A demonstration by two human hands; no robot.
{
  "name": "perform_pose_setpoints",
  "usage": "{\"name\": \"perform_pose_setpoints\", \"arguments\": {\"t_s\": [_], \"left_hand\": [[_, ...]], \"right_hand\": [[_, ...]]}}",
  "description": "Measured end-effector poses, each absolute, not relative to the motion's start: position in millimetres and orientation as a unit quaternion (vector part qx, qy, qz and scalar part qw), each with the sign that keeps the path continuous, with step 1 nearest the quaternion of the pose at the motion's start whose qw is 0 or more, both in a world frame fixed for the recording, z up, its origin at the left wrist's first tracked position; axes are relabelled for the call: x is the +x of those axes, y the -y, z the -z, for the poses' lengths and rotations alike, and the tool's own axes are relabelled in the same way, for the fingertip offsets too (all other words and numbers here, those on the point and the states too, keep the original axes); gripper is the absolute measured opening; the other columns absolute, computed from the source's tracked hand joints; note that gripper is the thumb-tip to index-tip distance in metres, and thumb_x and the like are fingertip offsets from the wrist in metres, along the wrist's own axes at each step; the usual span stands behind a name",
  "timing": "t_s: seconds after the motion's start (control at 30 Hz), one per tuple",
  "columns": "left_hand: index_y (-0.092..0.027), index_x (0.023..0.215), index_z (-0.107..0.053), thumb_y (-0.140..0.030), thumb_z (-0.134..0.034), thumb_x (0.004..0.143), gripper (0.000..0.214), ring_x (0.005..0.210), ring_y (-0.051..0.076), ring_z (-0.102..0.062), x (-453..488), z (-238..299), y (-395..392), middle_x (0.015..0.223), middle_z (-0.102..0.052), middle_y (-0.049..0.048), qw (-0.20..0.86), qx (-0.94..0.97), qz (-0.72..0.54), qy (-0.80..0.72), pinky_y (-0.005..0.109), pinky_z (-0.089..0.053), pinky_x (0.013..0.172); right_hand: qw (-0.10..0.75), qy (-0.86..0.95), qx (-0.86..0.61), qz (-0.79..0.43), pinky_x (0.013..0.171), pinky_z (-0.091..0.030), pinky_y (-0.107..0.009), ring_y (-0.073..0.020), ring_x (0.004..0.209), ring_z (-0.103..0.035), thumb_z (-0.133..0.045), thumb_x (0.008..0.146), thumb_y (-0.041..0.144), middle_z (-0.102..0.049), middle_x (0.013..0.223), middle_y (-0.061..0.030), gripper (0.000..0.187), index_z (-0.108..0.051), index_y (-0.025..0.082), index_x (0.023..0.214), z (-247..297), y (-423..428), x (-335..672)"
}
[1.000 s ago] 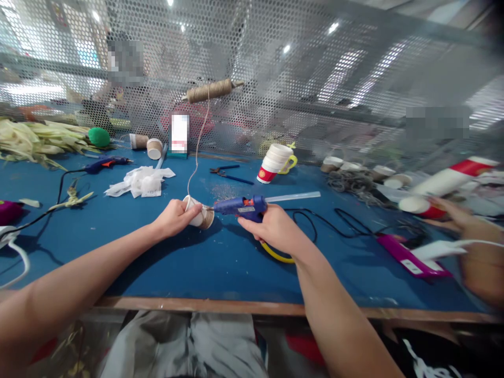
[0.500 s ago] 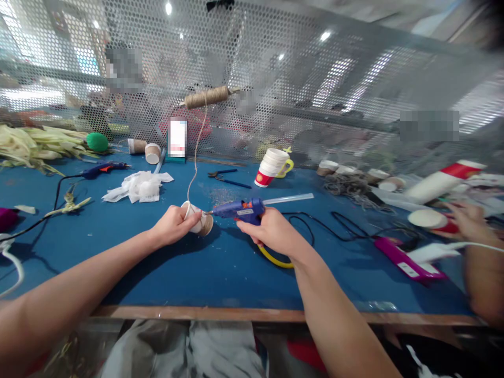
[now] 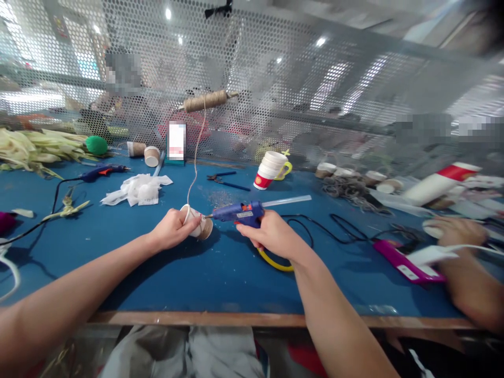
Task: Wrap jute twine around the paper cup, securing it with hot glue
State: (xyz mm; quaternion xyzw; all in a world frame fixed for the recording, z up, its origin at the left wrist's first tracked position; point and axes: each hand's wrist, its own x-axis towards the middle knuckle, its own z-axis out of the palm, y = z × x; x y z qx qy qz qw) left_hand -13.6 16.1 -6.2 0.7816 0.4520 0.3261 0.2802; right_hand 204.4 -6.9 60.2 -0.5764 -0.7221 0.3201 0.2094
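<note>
My left hand (image 3: pixel 172 229) is closed round a small paper cup (image 3: pixel 199 223) lying on its side on the blue table (image 3: pixel 205 273). Part of the cup is wound with twine. A strand of twine (image 3: pixel 196 152) rises from the cup to a twine spool (image 3: pixel 205 100) hung on the mesh wall. My right hand (image 3: pixel 271 235) grips a blue glue gun (image 3: pixel 238 212) with a clear glue stick out of its back. The gun's nozzle touches the cup. A black cord and a yellow loop trail from under my right hand.
Another person's hand (image 3: pixel 457 231) rests at the right beside a magenta tool (image 3: pixel 405 259) and tall cup stacks (image 3: pixel 437 184). A stack of cups (image 3: pixel 270 168), pliers (image 3: pixel 226 178), white scraps (image 3: pixel 136 189), a second glue gun (image 3: pixel 100 170), wrapped cups (image 3: pixel 151 155) and dried leaves (image 3: pixel 35 147) lie behind.
The view has tipped up slightly. My hands keep the cup and glue gun together. The other person's hand at the right has let go of the red and white cup stack and dropped toward the table.
</note>
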Motion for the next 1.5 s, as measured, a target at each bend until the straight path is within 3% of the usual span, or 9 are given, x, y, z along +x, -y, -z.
{"name": "perform_pose_setpoints", "arguments": {"t_s": [0.2, 0.6, 0.93, 1.5], "left_hand": [[-0.012, 0.062, -0.053, -0.046, -0.035, 0.081, 0.042, 0.054, 0.009, -0.036, -14, 7, -17, 0.056, -0.044, -0.0016, 0.293, 0.772, -0.327, -0.460, 0.021, -0.033, 0.052], [-0.012, 0.050, -0.050, -0.051, -0.038, 0.077, 0.049, 0.050, 0.008, -0.029, -11, 11, -22, 0.050, -0.036, -0.0019, 0.343, 0.708, -0.354, -0.506, 0.020, -0.026, 0.045], [-0.006, 0.072, -0.066, -0.051, -0.042, 0.075, 0.051, 0.052, 0.010, -0.040, -10, 10, -22, 0.057, -0.053, 0.0023, 0.390, 0.670, -0.368, -0.513, 0.021, -0.033, 0.050], [-0.011, 0.054, -0.052, -0.046, -0.037, 0.080, 0.047, 0.051, 0.008, -0.036, -12, 8, -16, 0.051, -0.042, -0.0013, 0.319, 0.744, -0.362, -0.463, 0.019, -0.031, 0.047]], "right_hand": [[0.219, 0.726, -0.571, -0.315, 0.040, -0.038, -0.021, -0.0078, 0.036, -0.044, -0.053, 0.073, 0.029, -0.048, 0.039, 0.0024, 0.022, -0.048, 0.016, 0.055, -58, 5, 202], [0.222, 0.715, -0.584, -0.313, 0.039, -0.038, -0.020, -0.0082, 0.035, -0.045, -0.055, 0.071, 0.029, -0.048, 0.038, 0.0030, 0.024, -0.046, 0.018, 0.052, -60, 14, 201], [0.216, 0.720, -0.581, -0.312, 0.036, -0.037, -0.019, -0.0083, 0.034, -0.045, -0.055, 0.071, 0.028, -0.048, 0.038, 0.0032, 0.022, -0.046, 0.019, 0.053, -60, 20, 199], [0.225, 0.720, -0.587, -0.292, 0.038, -0.039, -0.019, -0.0080, 0.034, -0.045, -0.054, 0.071, 0.028, -0.048, 0.037, 0.0029, 0.024, -0.045, 0.018, 0.051, -62, 12, 201]]}}
